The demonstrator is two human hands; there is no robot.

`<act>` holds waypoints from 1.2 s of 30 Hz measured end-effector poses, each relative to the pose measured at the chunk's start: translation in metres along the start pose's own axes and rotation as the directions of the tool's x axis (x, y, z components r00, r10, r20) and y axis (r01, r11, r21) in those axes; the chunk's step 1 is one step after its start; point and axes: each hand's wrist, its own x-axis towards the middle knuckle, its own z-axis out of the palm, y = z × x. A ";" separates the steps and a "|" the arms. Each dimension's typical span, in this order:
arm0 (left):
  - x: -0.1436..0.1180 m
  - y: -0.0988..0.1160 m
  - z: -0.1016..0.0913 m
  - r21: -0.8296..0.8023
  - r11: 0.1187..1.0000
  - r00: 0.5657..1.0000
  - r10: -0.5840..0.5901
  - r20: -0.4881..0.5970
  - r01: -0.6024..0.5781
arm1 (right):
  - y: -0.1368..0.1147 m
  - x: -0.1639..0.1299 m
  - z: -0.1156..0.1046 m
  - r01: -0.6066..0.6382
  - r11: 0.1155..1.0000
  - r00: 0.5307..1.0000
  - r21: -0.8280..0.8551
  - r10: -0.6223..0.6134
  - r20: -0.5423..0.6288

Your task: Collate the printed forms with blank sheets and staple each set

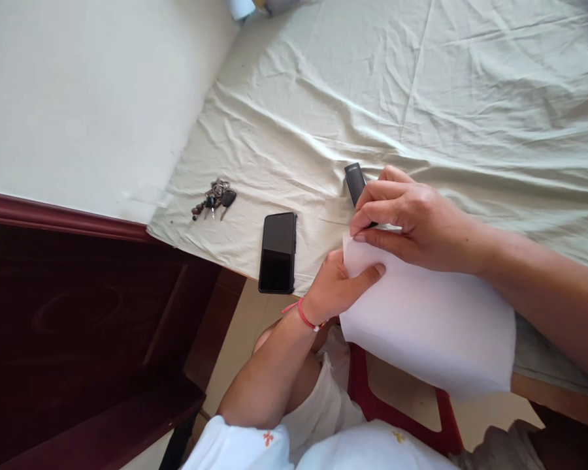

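Observation:
A white sheet of paper [436, 320] is held over the front edge of the cloth-covered table. My left hand [345, 284] grips its left side, thumb on top and the other fingers hidden beneath. At the upper left corner, my right hand [411, 222] pinches the paper between thumb and fingertips. Just behind those fingers lies a black stapler-like object [355, 183], partly covered by my right hand, so its kind is not certain. To the left, a black smartphone [278, 253] rests face up near the table edge.
A bunch of keys [216, 198] lies on the wrinkled pale tablecloth [313, 117], left of the phone. A white wall [78, 98] borders the table on the left, above dark red wooden furniture [78, 313]. Below the paper is a red plastic chair [396, 408].

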 end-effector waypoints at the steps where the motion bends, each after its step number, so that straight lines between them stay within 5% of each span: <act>1: 0.000 0.000 0.000 0.003 1.000 1.000 0.006 0.000 -0.006 | -0.001 0.000 0.000 0.005 1.000 1.000 -0.009 -0.005 -0.003; 14: 0.000 -0.004 -0.003 0.073 0.995 0.998 0.067 -0.005 -0.066 | -0.017 0.005 0.002 0.033 0.969 0.999 -0.245 -0.040 -0.023; 20: 0.003 -0.007 -0.005 -0.138 0.990 1.000 0.022 0.012 -0.020 | -0.014 0.003 0.003 -0.016 0.955 1.000 -0.297 0.015 -0.004; 23: 0.006 -0.004 -0.014 -0.261 0.964 0.994 0.025 -0.107 -0.052 | -0.010 0.004 -0.004 -0.141 0.935 0.986 -0.325 0.164 0.043; 26: 0.010 0.000 -0.026 -0.290 0.949 0.952 0.031 -0.303 -0.123 | -0.005 0.004 -0.020 -0.355 0.884 0.903 -0.303 0.408 0.134; 29: 0.013 0.003 -0.036 -0.294 0.936 0.895 0.046 -0.443 -0.194 | 0.001 -0.003 -0.037 -0.575 0.777 0.793 -0.256 0.606 0.057; 32: 0.015 0.003 -0.041 -0.315 0.916 0.865 0.065 -0.497 -0.250 | 0.000 -0.017 -0.047 -0.742 0.667 0.669 0.059 0.744 -0.001; 34: 0.015 0.004 -0.043 -0.331 0.899 0.852 0.083 -0.516 -0.288 | -0.007 -0.026 -0.047 -0.761 0.475 0.589 0.441 0.792 0.163; 36: 0.015 0.005 -0.043 -0.339 0.884 0.840 0.103 -0.532 -0.323 | -0.021 -0.033 -0.043 -0.756 0.208 0.504 0.620 0.790 0.349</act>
